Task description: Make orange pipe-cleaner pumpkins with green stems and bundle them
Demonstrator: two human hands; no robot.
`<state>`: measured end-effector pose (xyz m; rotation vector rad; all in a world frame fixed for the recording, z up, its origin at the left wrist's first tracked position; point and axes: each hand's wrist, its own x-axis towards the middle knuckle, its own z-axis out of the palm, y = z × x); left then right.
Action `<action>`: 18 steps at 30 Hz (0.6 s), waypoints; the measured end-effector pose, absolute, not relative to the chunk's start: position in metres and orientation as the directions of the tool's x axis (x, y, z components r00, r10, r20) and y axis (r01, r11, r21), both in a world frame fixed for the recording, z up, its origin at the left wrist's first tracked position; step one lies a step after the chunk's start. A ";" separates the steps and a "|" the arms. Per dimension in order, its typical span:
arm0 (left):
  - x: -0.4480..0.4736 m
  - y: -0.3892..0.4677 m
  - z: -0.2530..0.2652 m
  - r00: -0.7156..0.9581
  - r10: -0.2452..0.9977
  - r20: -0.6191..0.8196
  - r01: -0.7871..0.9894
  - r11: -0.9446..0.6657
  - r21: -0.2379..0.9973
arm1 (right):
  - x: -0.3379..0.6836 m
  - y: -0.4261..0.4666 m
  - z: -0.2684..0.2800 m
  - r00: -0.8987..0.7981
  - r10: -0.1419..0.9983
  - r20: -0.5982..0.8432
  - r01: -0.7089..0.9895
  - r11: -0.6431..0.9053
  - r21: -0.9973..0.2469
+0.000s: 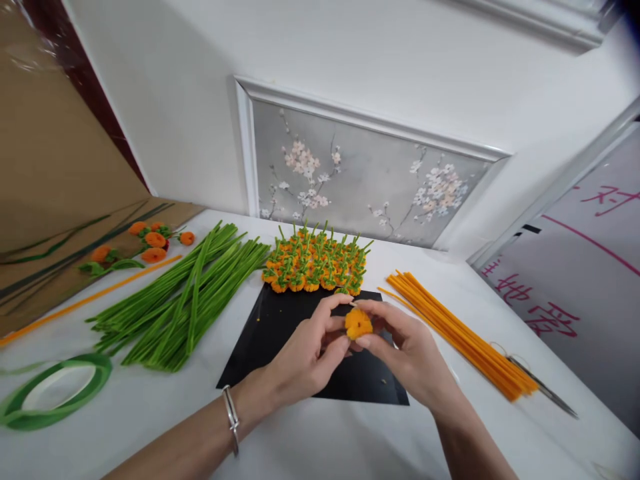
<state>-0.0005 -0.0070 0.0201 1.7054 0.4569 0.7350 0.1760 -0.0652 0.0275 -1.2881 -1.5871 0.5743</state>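
Between both hands is an orange pipe-cleaner flower [359,324], its round face turned toward me. My left hand [320,347] pinches its left side, thumb below and fingers behind. My right hand [403,343] grips the right side with thumb and fingertips. The flower's back is hidden. Both hands hover over a black mat [280,340]. Behind them, several finished orange flowers with green stems [315,260] stand packed face down in rows at the mat's far edge.
A pile of green pipe cleaners [185,300] lies left, beside a roll of green tape [60,390]. Orange pipe cleaners [460,333] and scissors [550,393] lie right. Completed flower sprigs [153,247] rest on cardboard [75,267] back left. A white wall [175,100] closes off the back.
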 end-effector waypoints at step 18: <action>0.003 0.003 0.021 0.737 0.667 -0.112 -0.267 0.439 0.858 | 0.173 -0.066 0.019 -0.024 0.812 0.583 0.587 0.483 -0.649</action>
